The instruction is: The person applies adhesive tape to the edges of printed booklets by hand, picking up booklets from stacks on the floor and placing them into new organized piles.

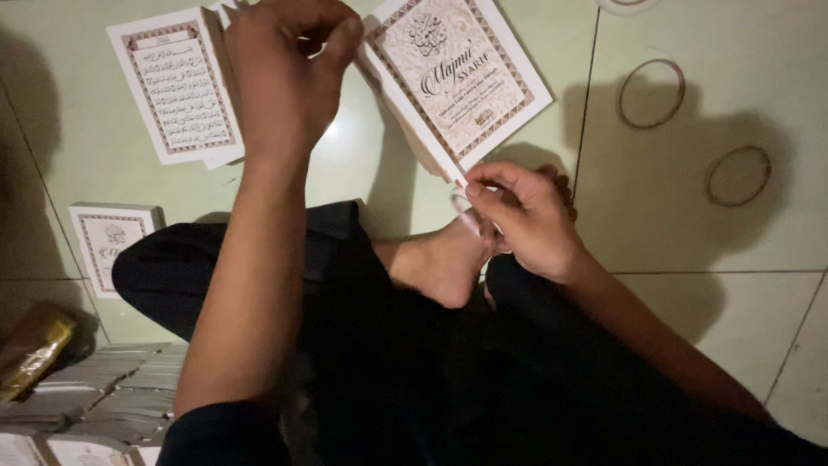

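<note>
Two hands at work: the left hand [285, 73] is curled shut on the top edge of the open booklet [457, 78], whose long axis runs 11 to 5 o'clock. Right hand [526, 220], at its 5 o'clock corner, pinches a thin rubber band [464, 214].

1 head-worn view, looking steeply down, close over the lap, tiled floor [724, 285] beyond the knees
</note>
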